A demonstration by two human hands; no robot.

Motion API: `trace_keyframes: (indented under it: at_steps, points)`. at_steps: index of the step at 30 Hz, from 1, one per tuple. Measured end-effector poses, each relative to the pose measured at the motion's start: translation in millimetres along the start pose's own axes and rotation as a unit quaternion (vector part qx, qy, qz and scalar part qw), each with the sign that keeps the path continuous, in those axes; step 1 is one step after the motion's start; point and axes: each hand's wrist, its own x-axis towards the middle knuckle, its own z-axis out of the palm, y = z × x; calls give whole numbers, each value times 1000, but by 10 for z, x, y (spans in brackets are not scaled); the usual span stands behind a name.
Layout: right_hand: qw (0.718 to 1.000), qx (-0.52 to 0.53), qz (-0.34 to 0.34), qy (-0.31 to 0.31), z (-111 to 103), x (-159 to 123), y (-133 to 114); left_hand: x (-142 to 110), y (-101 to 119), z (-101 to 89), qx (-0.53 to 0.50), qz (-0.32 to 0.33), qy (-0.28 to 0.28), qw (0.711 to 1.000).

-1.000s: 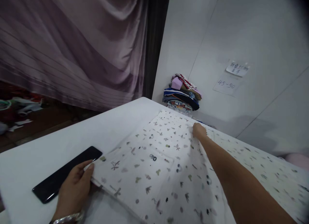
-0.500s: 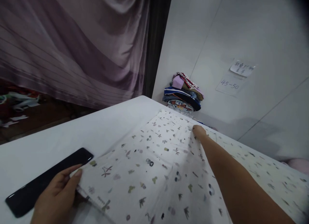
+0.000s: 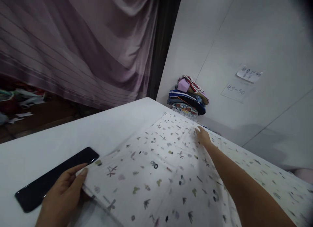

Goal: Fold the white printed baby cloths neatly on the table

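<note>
Head view: printed cloth (image 3: pixel 161 168), near end off-frame

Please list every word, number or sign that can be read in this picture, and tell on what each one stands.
"45-50": handwritten on the lower paper on the wall.
Handwritten characters on the upper paper: too blurred to read surely.
Tiny marks, perhaps lettering, on the patterned cloth near the left hand: too small to read.

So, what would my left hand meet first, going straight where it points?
Probably the patterned cloth your left hand pinches, though the glossy black slab sits close to that line; depth unclear.
</note>
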Motion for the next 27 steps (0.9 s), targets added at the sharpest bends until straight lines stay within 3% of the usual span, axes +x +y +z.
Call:
trace_keyframes:
  at_steps: [3,7,10,12,16,20,24,27]
  points:
    - [998,2,-44,-40,116,-184,-78,-10,32,-31,-38,-21,-56,997]
    - [996,6,-35,-86,177,-166,-129,-148,227,-46,-32,-40,-32,998]
    - [997,13,-10,-81,174,-154,-219,-265,391,-43,-52,-58,-33,996]
    - [997,20,-34,-71,186,-215,-304,-308,450,-41,-64,-56,-32,996]
    - [987,12,-123,-102,200,-370,-456,-320,442,-38,-55,-31,-32,997]
    - [988,4,-107,-111,167,-523,-622,-283,338,-32,-7,11,-25,1000]
    - [979,14,-163,-121,154,-960,-778,-188,158,-7,20,90,-10,996]
    - [981,60,-177,-62,87,-1482,-775,-115,36,28,6,119,-14,993]
